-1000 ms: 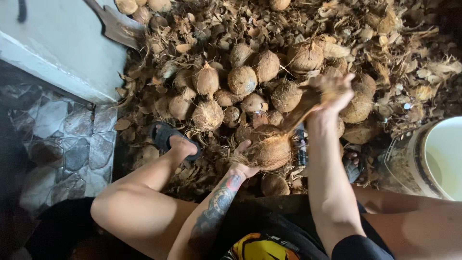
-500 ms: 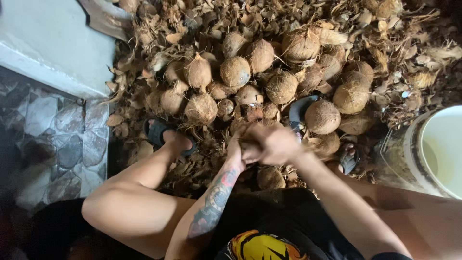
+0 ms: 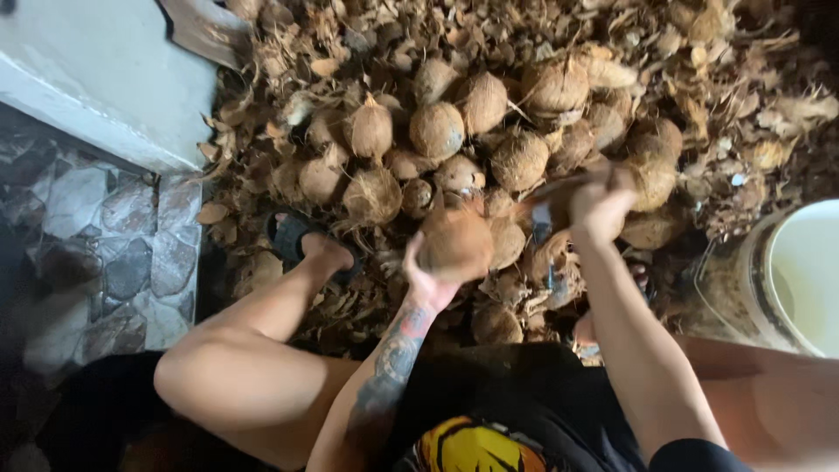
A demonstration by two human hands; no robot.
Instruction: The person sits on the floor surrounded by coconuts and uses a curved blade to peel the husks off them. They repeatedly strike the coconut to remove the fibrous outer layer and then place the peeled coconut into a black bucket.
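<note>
Centrally, a brown husked coconut sits cupped from below in the left hand, just in front of the heap of coconuts. Right of that coconut, the right hand is closed around a blurred tool handle. Farther right stands a white bucket; left of the coconut, a sandalled foot rests on husk scraps
</note>
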